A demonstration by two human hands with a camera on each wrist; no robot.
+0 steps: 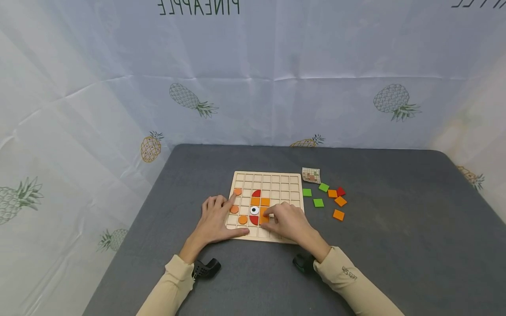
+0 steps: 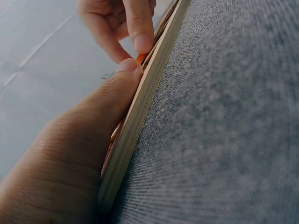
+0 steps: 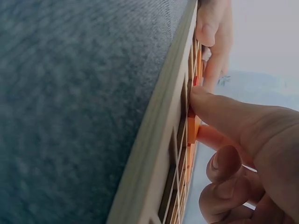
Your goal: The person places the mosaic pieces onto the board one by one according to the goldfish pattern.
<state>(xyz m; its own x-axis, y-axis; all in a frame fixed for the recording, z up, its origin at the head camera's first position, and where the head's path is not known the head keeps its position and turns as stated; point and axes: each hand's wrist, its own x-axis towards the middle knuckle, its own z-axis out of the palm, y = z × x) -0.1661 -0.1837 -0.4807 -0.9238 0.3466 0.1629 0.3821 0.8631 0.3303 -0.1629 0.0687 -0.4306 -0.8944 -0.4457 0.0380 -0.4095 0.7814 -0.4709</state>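
A wooden grid board (image 1: 281,186) lies on the table. My left hand (image 1: 213,219) rests along its left side, fingers spread and thumb stretched over the near-left edge. With thumb and index finger, my right hand (image 1: 290,223) pinches an orange square tile (image 3: 192,129) at the board's middle; those fingers partly cover it in the head view. Beside it sit a white round eye tile (image 1: 254,210) and a red quarter-round tile (image 1: 254,220). Above are another red tile (image 1: 256,193) and orange squares (image 1: 255,201). Orange round tiles (image 1: 243,219) lie near my left hand.
Right of the board are loose green squares (image 1: 318,202), orange squares (image 1: 338,215) and a red tile (image 1: 341,191). A small printed pattern card (image 1: 311,175) lies at the board's far right corner. The grey table (image 1: 379,237) reaches back to a pineapple-print curtain (image 1: 276,109).
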